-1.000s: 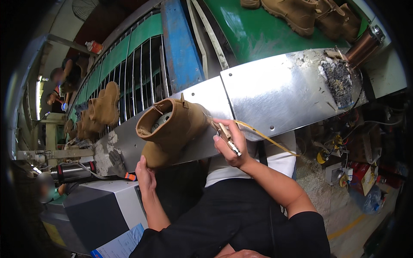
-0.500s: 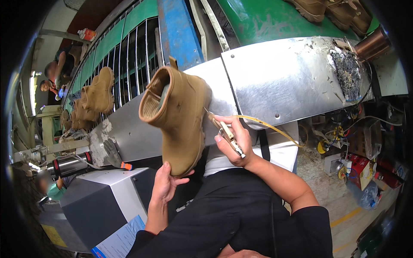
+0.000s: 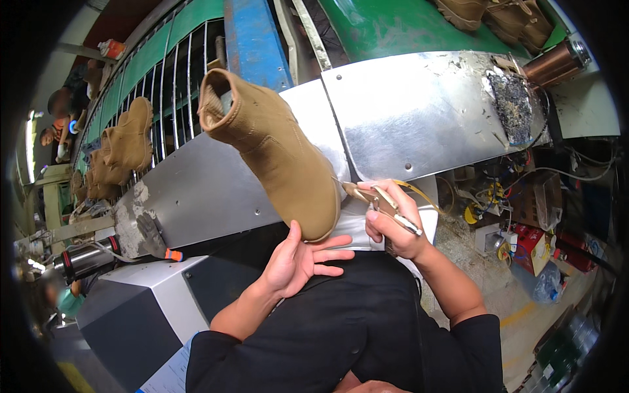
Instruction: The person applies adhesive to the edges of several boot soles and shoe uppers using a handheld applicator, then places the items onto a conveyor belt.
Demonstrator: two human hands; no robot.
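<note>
A tan ankle boot point(image 3: 282, 160) tilts across the metal ledge, its opening at the upper left and its toe toward me. My left hand point(image 3: 291, 267) supports the toe, thumb against the upper and the other fingers spread by the sole. In my right hand point(image 3: 403, 226) is a small hand tool point(image 3: 380, 199) with a thin pointed tip; a yellow hose point(image 3: 419, 191) shows behind that hand. The tip is close to the boot's sole edge on its right side; whether it touches, I cannot tell.
The metal ledge point(image 3: 432, 114) borders a green surface point(image 3: 393, 29) bearing several brown boots point(image 3: 465, 12). More tan boots point(image 3: 134, 137) stand by the bar rack at left. A grey machine housing point(image 3: 131, 314) is lower left; cables and a red box point(image 3: 529, 249) lie right. People are far left.
The boot has swung so its toe points further right, toward me. My left hand has followed the toe rightward, fingers spreading more. My right hand and the tool have moved right and nearer me.
</note>
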